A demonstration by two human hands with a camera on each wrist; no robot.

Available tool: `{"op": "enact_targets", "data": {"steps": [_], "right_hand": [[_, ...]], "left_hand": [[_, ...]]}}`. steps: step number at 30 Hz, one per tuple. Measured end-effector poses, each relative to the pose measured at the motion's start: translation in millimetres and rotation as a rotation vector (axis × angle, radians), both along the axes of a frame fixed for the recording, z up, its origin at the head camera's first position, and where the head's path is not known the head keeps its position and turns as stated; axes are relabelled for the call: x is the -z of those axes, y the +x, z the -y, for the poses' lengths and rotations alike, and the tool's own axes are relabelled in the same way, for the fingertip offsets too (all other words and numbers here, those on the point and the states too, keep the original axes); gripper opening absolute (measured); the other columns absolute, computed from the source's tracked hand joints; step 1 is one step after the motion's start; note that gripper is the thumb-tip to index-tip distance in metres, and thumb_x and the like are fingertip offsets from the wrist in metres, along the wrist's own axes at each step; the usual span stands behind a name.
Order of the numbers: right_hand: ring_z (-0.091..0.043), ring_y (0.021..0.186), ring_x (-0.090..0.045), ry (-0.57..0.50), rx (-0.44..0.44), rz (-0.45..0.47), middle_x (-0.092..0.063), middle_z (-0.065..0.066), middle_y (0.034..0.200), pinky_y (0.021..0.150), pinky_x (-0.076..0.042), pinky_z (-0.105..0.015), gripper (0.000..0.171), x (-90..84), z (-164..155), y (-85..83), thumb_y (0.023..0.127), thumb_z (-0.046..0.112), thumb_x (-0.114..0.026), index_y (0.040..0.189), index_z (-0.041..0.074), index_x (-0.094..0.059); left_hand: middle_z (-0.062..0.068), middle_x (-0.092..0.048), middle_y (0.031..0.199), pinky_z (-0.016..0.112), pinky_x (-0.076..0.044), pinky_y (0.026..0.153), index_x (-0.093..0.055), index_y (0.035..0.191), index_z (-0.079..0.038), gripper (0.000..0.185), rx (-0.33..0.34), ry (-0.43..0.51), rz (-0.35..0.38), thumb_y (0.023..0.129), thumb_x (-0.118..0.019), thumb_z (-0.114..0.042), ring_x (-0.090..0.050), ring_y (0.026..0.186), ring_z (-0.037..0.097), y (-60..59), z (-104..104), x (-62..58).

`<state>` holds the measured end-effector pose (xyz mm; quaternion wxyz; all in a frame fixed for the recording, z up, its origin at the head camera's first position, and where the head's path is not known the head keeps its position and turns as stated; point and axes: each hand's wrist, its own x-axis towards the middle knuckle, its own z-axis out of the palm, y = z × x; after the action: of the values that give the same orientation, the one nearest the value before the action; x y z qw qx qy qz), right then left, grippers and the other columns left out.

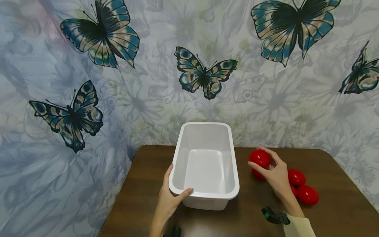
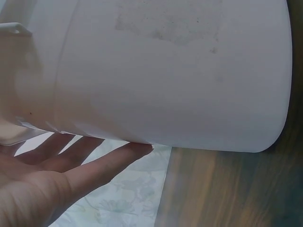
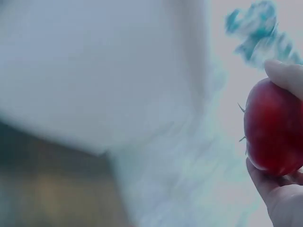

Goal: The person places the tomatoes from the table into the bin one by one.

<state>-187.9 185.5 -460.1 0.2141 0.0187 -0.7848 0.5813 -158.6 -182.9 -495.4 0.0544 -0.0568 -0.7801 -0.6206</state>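
A deep white plastic tub [image 1: 204,200] stands tilted toward me on the brown table, its inside bare. My left hand [image 1: 169,199] grips it at the near left corner, thumb over the rim and fingers along the left side. In the left wrist view those fingers [image 2: 111,163] lie against the tub's outer wall [image 2: 165,94]. To the right of the tub, my right hand [image 1: 276,172] holds a red tomato [image 1: 259,158] between thumb and fingers. The right wrist view shows this tomato [image 3: 272,127] with thin sepal tips at its side.
Another tomato [image 1: 258,175] shows just below the held one. Several more tomatoes [image 1: 308,195] lie together right of my right wrist. The wooden table [image 1: 237,223] ends at a wall covering [image 1: 160,98] printed with butterflies. A dark wrist device [image 1: 275,216] sits at my right cuff.
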Motion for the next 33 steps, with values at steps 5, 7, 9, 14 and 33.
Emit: {"op": "enact_targets", "data": {"steps": [5,7,9,14,33], "right_hand": [[-0.013,0.112,-0.063,-0.08,-0.126,-0.074,-0.058,-0.006,0.14,0.089,-0.055,-0.018,0.061,-41.7,39,-23.4,0.088,0.002,-0.083,0.144,0.008,-0.06],[-0.016,0.114,-0.063,-0.096,-0.182,-0.083,-0.057,-0.011,0.142,0.091,-0.055,-0.02,0.061,-50.3,57,-32.6,0.087,0.002,-0.084,0.143,0.007,-0.059],[-0.021,0.117,-0.062,-0.104,-0.23,-0.081,-0.056,-0.014,0.143,0.092,-0.055,-0.021,0.062,-55.5,73,-40.4,0.086,0.002,-0.084,0.143,0.005,-0.059],[-0.032,0.123,-0.059,-0.075,-0.293,-0.029,-0.056,-0.015,0.144,0.094,-0.054,-0.022,0.063,-58.8,101,-52.2,0.086,0.006,-0.085,0.143,0.005,-0.058],[-0.033,0.12,-0.062,0.002,-0.341,0.054,-0.058,-0.016,0.138,0.095,-0.053,-0.022,0.06,-52.7,122,-65.1,0.088,0.011,-0.085,0.142,0.007,-0.06]], "left_hand": [[0.025,-0.051,0.145,0.031,-0.055,0.087,-0.025,0.165,-0.023,0.108,-0.01,0.038,0.02,0.08,-0.092,-0.022,-0.06,0.115,0.036,1.9,2,1.3],[0.027,-0.052,0.142,0.029,-0.056,0.085,-0.025,0.165,-0.023,0.107,-0.003,0.064,0.024,0.081,-0.091,-0.02,-0.061,0.112,0.035,2.6,5,1.9],[0.028,-0.052,0.141,0.028,-0.057,0.084,-0.025,0.165,-0.023,0.106,0.003,0.073,0.021,0.082,-0.091,-0.019,-0.062,0.111,0.034,1.9,5,2.2],[0.029,-0.052,0.139,0.028,-0.057,0.084,-0.024,0.165,-0.022,0.106,0.03,0.076,0.012,0.082,-0.09,-0.018,-0.063,0.111,0.034,-0.5,3,2.4],[0.023,-0.052,0.144,0.035,-0.057,0.09,-0.025,0.165,-0.021,0.106,0.053,0.128,-0.015,0.082,-0.091,-0.019,-0.061,0.116,0.034,-1.7,3,3.0]]}}
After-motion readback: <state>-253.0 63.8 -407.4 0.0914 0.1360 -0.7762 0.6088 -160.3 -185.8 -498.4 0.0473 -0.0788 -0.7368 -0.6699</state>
